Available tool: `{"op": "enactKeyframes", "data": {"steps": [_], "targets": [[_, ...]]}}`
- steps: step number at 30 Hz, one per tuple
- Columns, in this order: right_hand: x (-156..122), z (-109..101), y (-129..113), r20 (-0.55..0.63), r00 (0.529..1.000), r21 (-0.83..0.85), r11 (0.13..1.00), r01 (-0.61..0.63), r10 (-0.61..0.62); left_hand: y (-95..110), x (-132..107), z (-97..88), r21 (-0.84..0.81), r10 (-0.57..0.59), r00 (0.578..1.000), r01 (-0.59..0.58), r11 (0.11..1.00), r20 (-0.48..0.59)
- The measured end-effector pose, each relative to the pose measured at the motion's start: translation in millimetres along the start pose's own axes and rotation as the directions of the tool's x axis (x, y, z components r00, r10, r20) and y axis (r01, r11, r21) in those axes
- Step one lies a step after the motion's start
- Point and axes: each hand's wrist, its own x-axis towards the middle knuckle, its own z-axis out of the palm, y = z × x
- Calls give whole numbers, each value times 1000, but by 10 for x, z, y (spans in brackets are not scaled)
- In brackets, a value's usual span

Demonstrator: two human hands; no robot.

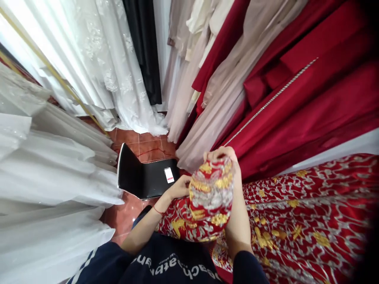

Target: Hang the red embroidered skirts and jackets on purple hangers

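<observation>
In the head view, a red garment (211, 197) with gold and silver embroidery is bunched up in front of my chest. Its upper part is gathered into a rounded fold. My right hand (222, 154) grips the top of this fold, with the fingers bent over the cloth and the wrist along its right side. My left hand (180, 187) holds the fold's left edge, its fingertips partly hidden by the cloth. More of the same patterned cloth (308, 209) spreads out at the right. I cannot tell which part of the garment is in my hands.
A black chair (154, 177) with a white phone (169, 175) on its seat stands ahead on the red tiled floor (127, 136). White gowns (59, 157) hang at left, a black garment (145, 51) at the back, pale pink dresses (219, 102) and red dresses (310, 106) at right.
</observation>
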Motion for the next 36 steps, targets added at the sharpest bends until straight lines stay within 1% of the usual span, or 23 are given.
{"op": "enactKeyframes", "data": {"steps": [2, 4, 6, 8, 9, 11, 13, 15, 17, 18, 20, 22, 23, 24, 25, 27, 28, 29, 30, 32, 33, 35, 36], "targets": [[9, -154, 43, -184, 974, -76, 986, -150, 134, -1, 96, -82, -8, 5, 995, -6, 1000, -100], [-48, -198, 136, -309, 919, -104, 951, -291, 247, 19, 156, -220, 6, 20, 969, -19, 1000, -246], [-208, -141, 291, -342, 874, -52, 921, -385, 346, 71, 195, -399, 49, 48, 907, -30, 998, -419], [-443, -30, 490, -337, 835, 81, 897, -435, 435, 139, 229, -615, 106, 81, 828, -27, 994, -555], [-566, 28, 598, -372, 803, 148, 884, -444, 466, 168, 244, -737, 133, 96, 797, -20, 991, -597], [-770, 135, 817, -457, 731, 248, 862, -443, 507, 198, 267, -1007, 154, 106, 757, -7, 988, -645], [-858, 247, 1039, -497, 663, 294, 828, -478, 560, 180, 281, -1303, 54, 41, 734, -5, 999, -678], [-799, 419, 1270, -465, 626, 287, 775, -563, 626, 125, 287, -1601, -123, -77, 723, -11, 992, -687], [-604, 708, 1515, -384, 635, 209, 733, -647, 670, 56, 272, -1881, -261, -174, 709, -15, 965, -684], [-470, 901, 1639, -334, 661, 141, 729, -670, 672, 23, 250, -2014, -295, -201, 697, -16, 955, -688], [-166, 1363, 1878, -214, 745, -38, 757, -653, 632, -36, 155, -2278, -338, -241, 673, -14, 941, -699], [132, 1870, 2088, -83, 830, -224, 802, -554, 551, -87, -15, -2571, -424, -302, 643, -39, 905, -704], [261, 2119, 2180, -37, 858, -298, 814, -498, 512, -114, -125, -2736, -471, -339, 610, -64, 880, -716], [367, 2355, 2264, -4, 878, -360, 818, -448, 479, -145, -249, -2912, -509, -378, 560, -93, 856, -737], [448, 2574, 2342, 19, 888, -411, 813, -411, 459, -180, -380, -3095, -533, -415, 495, -120, 837, -763], [525, 2952, 2488, 61, 883, -486, 787, -381, 465, -271, -649, -3450, -531, -460, 349, -138, 836, -816], [523, 3110, 2557, 88, 868, -513, 769, -381, 489, -329, -777, -3604, -522, -473, 286, -126, 844, -833], [498, 3247, 2622, 116, 845, -535, 750, -390, 522, -396, -893, -3733, -518, -484, 238, -105, 849, -842], [457, 3363, 2681, 135, 822, -552, 731, -401, 554, -471, -992, -3832, -522, -499, 206, -75, 849, -842], [358, 3531, 2776, 143, 793, -579, 700, -419, 593, -637, -1130, -3936, -547, -540, 168, 10, 837, -824], [313, 3585, 2810, 135, 790, -591, 689, -420, 598, -721, -1164, -3947, -559, -561, 168, 64, 826, -810], [253, 3650, 2856, 121, 794, -611, 675, -414, 595, -872, -1164, -3916, -564, -590, 196, 176, 807, -783], [238, 3666, 2873, 118, 795, -617, 672, -410, 594, -933, -1135, -3887, -551, -592, 222, 222, 804, -775]]}}
